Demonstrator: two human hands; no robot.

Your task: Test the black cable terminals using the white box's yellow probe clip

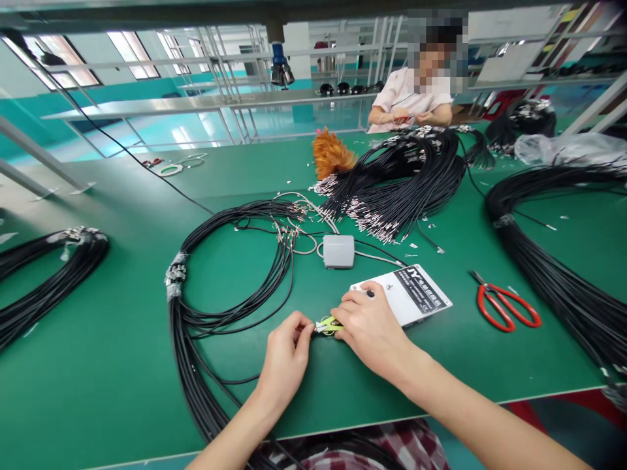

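My left hand (288, 352) pinches a thin cable end between thumb and fingertips, just left of a small yellow-green tool (329, 325). The fingers of my right hand (369, 326) are wrapped round that tool, its tip pointing at the cable end. Under and behind my right hand lies a white box with a black label (422, 292). To the left, a looped bundle of black cables (183, 346) lies on the green table, tied with clear wrap. A grey box (338, 252) with grey cords sits behind my hands.
Red-handled scissors (507, 307) lie at the right, beside a thick black cable coil (533, 261). Another coil (59, 267) is at far left. Farther back are a large cable pile (406, 176), an orange fluffy thing (332, 154) and a person (414, 98) across the table.
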